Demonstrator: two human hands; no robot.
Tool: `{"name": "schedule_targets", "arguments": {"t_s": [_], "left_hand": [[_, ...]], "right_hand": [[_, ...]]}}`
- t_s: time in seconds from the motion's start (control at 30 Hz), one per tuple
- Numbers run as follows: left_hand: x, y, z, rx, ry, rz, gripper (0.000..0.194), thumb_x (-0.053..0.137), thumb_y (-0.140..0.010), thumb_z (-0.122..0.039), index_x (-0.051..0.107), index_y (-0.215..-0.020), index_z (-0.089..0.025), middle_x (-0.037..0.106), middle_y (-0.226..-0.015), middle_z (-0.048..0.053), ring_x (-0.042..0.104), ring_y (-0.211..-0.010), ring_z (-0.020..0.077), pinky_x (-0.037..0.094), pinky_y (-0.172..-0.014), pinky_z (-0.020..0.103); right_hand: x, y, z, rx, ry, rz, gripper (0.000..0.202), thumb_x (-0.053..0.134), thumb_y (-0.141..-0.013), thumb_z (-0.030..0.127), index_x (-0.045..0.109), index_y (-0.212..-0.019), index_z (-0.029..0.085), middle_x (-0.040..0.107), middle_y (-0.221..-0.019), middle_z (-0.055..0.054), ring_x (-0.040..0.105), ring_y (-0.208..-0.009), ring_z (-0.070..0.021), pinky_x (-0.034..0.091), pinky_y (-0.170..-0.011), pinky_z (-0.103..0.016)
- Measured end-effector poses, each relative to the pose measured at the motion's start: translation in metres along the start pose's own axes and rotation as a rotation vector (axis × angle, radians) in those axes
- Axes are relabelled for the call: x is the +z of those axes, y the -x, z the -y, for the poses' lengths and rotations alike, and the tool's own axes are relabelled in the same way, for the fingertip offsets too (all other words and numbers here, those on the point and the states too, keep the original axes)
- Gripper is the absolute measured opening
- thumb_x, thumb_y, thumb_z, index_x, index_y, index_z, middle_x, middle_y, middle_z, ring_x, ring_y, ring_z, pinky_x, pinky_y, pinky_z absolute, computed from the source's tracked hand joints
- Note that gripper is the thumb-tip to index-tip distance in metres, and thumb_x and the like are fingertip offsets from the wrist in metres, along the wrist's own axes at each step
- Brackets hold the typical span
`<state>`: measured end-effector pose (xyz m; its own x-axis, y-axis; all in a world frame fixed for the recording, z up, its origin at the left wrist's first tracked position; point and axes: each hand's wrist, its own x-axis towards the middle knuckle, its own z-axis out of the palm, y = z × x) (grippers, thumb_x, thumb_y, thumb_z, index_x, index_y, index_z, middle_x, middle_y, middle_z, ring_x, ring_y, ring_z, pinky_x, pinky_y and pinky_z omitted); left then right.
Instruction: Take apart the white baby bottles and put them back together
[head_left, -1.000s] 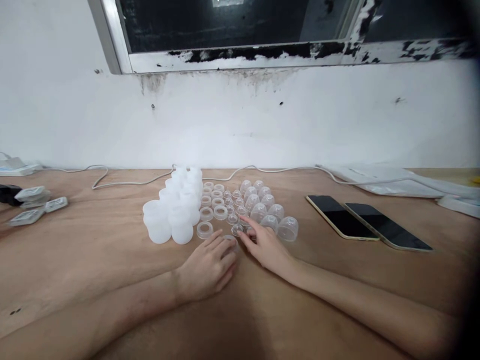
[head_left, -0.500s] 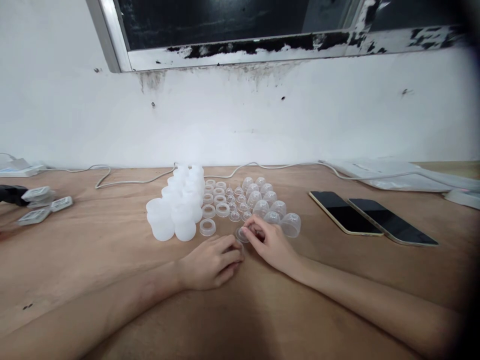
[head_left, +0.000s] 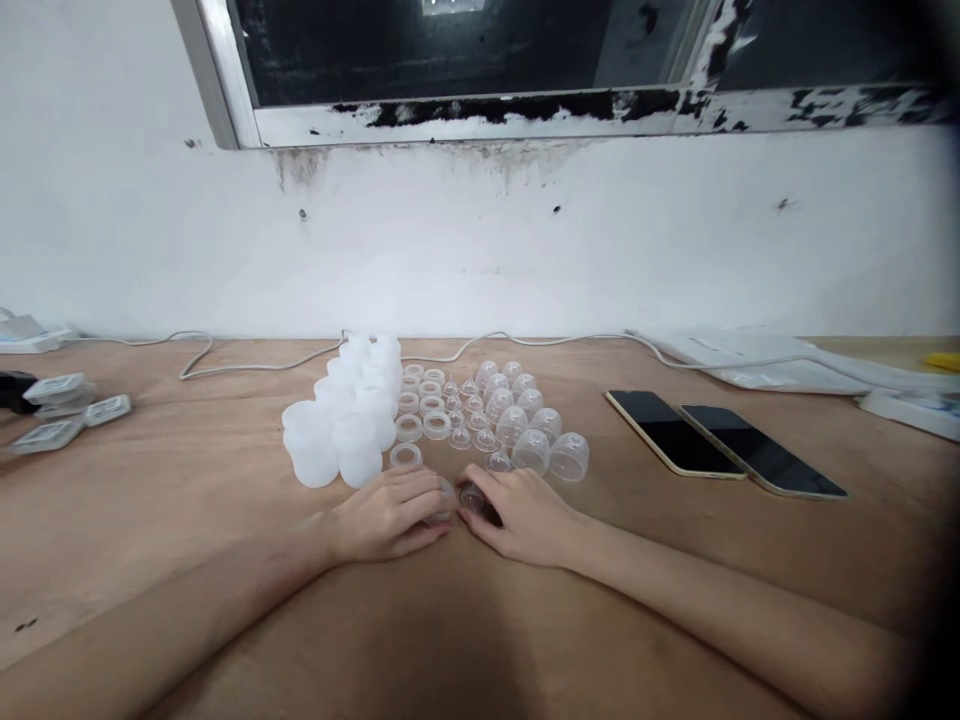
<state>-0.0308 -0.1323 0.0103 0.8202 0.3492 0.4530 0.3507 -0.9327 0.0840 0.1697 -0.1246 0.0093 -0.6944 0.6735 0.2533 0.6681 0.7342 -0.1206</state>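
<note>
My left hand (head_left: 394, 512) is closed round a clear, ring-like piece (head_left: 444, 498) that shows past its fingertips. Just to its right, my right hand (head_left: 521, 512) has thumb and forefinger round a clear silicone teat (head_left: 472, 498), close above the table. The two hands almost touch. Beyond them stand rows of translucent screw rings (head_left: 406, 455), more clear teats (head_left: 498, 461) and clear dome caps (head_left: 569, 456). White bottles (head_left: 315, 455) stand in rows to the left. My fingers partly hide both held pieces.
Two phones (head_left: 675, 433) lie to the right on the wooden table (head_left: 225, 480). A white cable (head_left: 480, 343) runs along the wall behind the rows. Plastic bags (head_left: 750, 365) lie at the back right, and small white cases (head_left: 56, 410) at the far left.
My right hand has taken a teat from the front of the rows and drawn it nearer, beside my left hand. The view has shifted slightly.
</note>
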Motion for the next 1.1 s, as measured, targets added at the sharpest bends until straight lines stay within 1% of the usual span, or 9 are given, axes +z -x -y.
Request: {"name": "schedule_targets", "arguments": {"t_s": [0.13,0.2,0.23,0.37,0.43,0.67,0.8,0.97,1.1], "left_hand": [[-0.0029,0.0030,-0.0031,0.004,-0.059,-0.248,0.022,0.048,-0.077,-0.012,0.044,-0.099,-0.012,0.054,-0.087,0.008,0.048,-0.087,0.0148,0.040,-0.083,0.031],[-0.0043,0.0037,-0.0041,-0.036,-0.065,-0.303,0.025,0.046,-0.078,-0.010,0.043,-0.103,-0.012,0.054,-0.091,0.009,0.048,-0.092,0.0161,0.039,-0.086,0.032],[-0.0046,0.0033,-0.0043,-0.056,-0.043,-0.256,0.025,0.044,-0.079,-0.011,0.043,-0.104,-0.012,0.054,-0.092,0.009,0.048,-0.092,0.0160,0.040,-0.085,0.032],[-0.0040,-0.0012,-0.0030,-0.105,0.081,0.099,0.024,0.036,-0.084,-0.019,0.050,-0.103,-0.015,0.055,-0.091,0.007,0.051,-0.083,0.0140,0.043,-0.074,0.026],[-0.0025,-0.0022,-0.0017,-0.127,0.091,0.127,0.025,0.033,-0.085,-0.019,0.051,-0.103,-0.016,0.056,-0.091,0.006,0.051,-0.083,0.0137,0.043,-0.074,0.026],[0.0037,0.0019,0.0004,0.015,-0.039,-0.068,0.022,0.040,-0.082,-0.012,0.052,-0.100,-0.018,0.062,-0.087,0.001,0.054,-0.083,0.0102,0.030,-0.094,0.033],[0.0026,0.0020,-0.0019,0.032,-0.088,-0.161,0.028,0.045,-0.079,-0.009,0.047,-0.106,-0.016,0.060,-0.092,0.004,0.052,-0.089,0.0118,0.036,-0.090,0.032],[0.0026,0.0035,-0.0056,-0.151,-0.032,-0.317,0.031,0.049,-0.078,-0.013,0.042,-0.109,-0.014,0.056,-0.089,0.007,0.052,-0.086,0.0126,0.044,-0.074,0.026],[0.0028,0.0021,-0.0081,-0.325,0.102,-0.313,0.036,0.049,-0.079,-0.021,0.042,-0.113,-0.017,0.057,-0.083,0.003,0.054,-0.074,0.0101,0.046,-0.067,0.023]], "right_hand": [[-0.0004,0.0014,-0.0008,-0.016,-0.077,-0.063,0.018,0.039,-0.081,0.030,0.048,-0.088,0.016,0.060,-0.070,-0.003,0.055,-0.060,-0.0133,0.033,-0.052,-0.022],[-0.0009,0.0017,-0.0011,-0.012,-0.121,-0.131,0.019,0.039,-0.081,0.031,0.048,-0.089,0.016,0.057,-0.064,-0.002,0.051,-0.053,-0.0107,0.033,-0.050,-0.021],[-0.0011,0.0018,-0.0011,-0.001,-0.139,-0.163,0.018,0.040,-0.080,0.030,0.048,-0.088,0.015,0.055,-0.061,0.000,0.048,-0.050,-0.0095,0.032,-0.049,-0.020],[-0.0002,0.0021,-0.0013,0.026,-0.149,-0.218,0.008,0.046,-0.069,0.019,0.047,-0.076,0.017,0.050,-0.052,0.004,0.043,-0.044,-0.0074,0.031,-0.046,-0.018],[0.0013,0.0025,-0.0019,0.005,-0.137,-0.226,0.007,0.045,-0.064,0.016,0.046,-0.071,0.017,0.048,-0.050,0.005,0.042,-0.044,-0.0071,0.030,-0.046,-0.018],[0.0008,0.0024,-0.0021,-0.016,-0.168,-0.232,0.013,0.043,-0.063,0.010,0.046,-0.074,0.017,0.048,-0.055,0.004,0.042,-0.047,-0.0072,0.031,-0.047,-0.018],[-0.0016,0.0010,-0.0022,0.002,-0.204,-0.240,0.012,0.046,-0.071,0.019,0.048,-0.083,0.017,0.051,-0.064,0.001,0.044,-0.052,-0.0086,0.036,-0.052,-0.021],[0.0026,-0.0013,-0.0071,-0.053,-0.261,-0.246,0.018,0.042,-0.075,0.012,0.049,-0.090,0.017,0.045,-0.085,-0.005,0.047,-0.073,-0.0121,0.043,-0.066,-0.025],[0.0066,-0.0021,-0.0089,-0.123,-0.268,-0.322,0.023,0.040,-0.074,0.008,0.050,-0.093,0.017,0.039,-0.090,-0.007,0.045,-0.082,-0.0145,0.044,-0.071,-0.029]]}}
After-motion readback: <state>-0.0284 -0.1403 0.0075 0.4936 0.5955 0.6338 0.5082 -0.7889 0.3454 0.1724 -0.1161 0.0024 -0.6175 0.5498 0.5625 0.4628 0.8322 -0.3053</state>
